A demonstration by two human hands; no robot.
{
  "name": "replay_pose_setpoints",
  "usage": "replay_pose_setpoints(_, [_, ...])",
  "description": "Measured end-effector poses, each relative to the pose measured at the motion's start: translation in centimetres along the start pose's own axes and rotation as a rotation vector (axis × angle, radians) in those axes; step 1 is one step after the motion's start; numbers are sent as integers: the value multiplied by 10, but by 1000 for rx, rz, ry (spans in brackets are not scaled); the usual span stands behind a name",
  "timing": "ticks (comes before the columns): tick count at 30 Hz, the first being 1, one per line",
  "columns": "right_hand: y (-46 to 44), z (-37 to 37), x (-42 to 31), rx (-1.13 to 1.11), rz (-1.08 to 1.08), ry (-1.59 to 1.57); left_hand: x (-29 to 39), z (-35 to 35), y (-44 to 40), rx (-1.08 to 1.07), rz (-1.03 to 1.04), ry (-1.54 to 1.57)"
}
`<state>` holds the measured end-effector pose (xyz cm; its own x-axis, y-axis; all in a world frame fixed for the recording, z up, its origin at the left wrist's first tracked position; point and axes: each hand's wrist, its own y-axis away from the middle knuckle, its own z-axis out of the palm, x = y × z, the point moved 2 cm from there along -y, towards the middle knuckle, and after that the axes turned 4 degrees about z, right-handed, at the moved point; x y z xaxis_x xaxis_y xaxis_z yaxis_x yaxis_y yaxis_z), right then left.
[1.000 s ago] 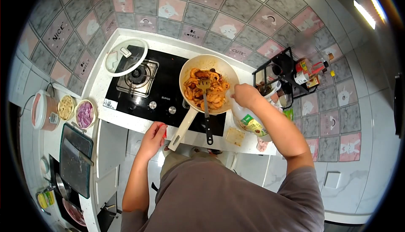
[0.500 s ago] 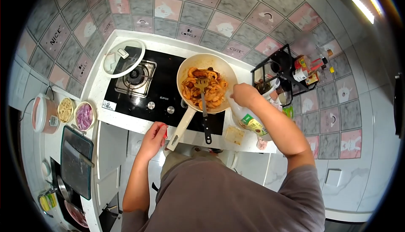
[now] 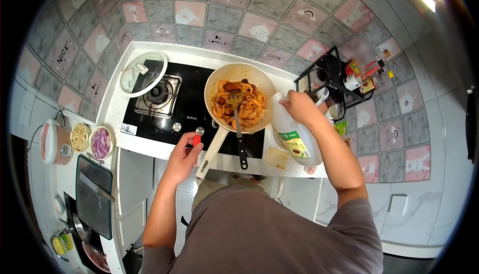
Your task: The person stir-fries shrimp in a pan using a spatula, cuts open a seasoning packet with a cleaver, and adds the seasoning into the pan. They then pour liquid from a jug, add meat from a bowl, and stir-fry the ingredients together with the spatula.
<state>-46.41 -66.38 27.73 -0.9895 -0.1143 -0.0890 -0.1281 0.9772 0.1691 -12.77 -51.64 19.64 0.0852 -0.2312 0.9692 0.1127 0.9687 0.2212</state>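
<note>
My right hand (image 3: pixel 301 107) is closed round the handle of a large translucent jug (image 3: pixel 305 147) with a green and yellow label. The jug leans, its uncapped mouth close to the right rim of a cream frying pan (image 3: pixel 216 79). Cooked shrimp (image 3: pixel 249 110) in brown sauce fill the pan's middle. A slotted turner (image 3: pixel 241 142) rests in it, its black handle over the near rim. Left of the pan handle (image 3: pixel 211 154), my left hand (image 3: pixel 182 160) pinches a small red cap (image 3: pixel 197 140) between fingers and thumb.
A glass lid (image 3: pixel 158 77) lies by the left burner (image 3: pixel 158 94). Bowls of chopped purple onion (image 3: pixel 101 143) and pale pieces (image 3: pixel 79 137) stand left, near a dark cutting board (image 3: pixel 94 196). A black rack (image 3: pixel 324 69) with bottles is at right. A stained yellowish piece (image 3: pixel 276 158) lies at the counter's front.
The jug has turned, so its mouth and more of its body now show beside the pan. My left hand has risen slightly, with the red cap more visible. The view has shifted a little.
</note>
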Motion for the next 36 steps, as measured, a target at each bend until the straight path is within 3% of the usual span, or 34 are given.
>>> replay_pose_setpoints(5, [39, -35, 4, 107, 71, -185, 37, 23, -17, 7, 189, -137])
replay_pose_setpoints(11, [76, -49, 20, 165, 115, -363, 80, 67, -35, -123, 232, -279])
replay_pose_setpoints(13, [74, -37, 27, 230, 47, -300, 83, 78, -35, -135, 266, -278])
replay_pose_setpoints(21, [29, 14, 30, 3, -94, -102, 52, 66, -18, -58, 223, -153])
replay_pose_setpoints(26, [6, 27, 29, -139, -66, 122, 33, 43, -3, 23, 170, -104])
replay_pose_setpoints(36, [-16, 38, 29, -185, -32, 210, 23, 21, 5, 65, 168, -80])
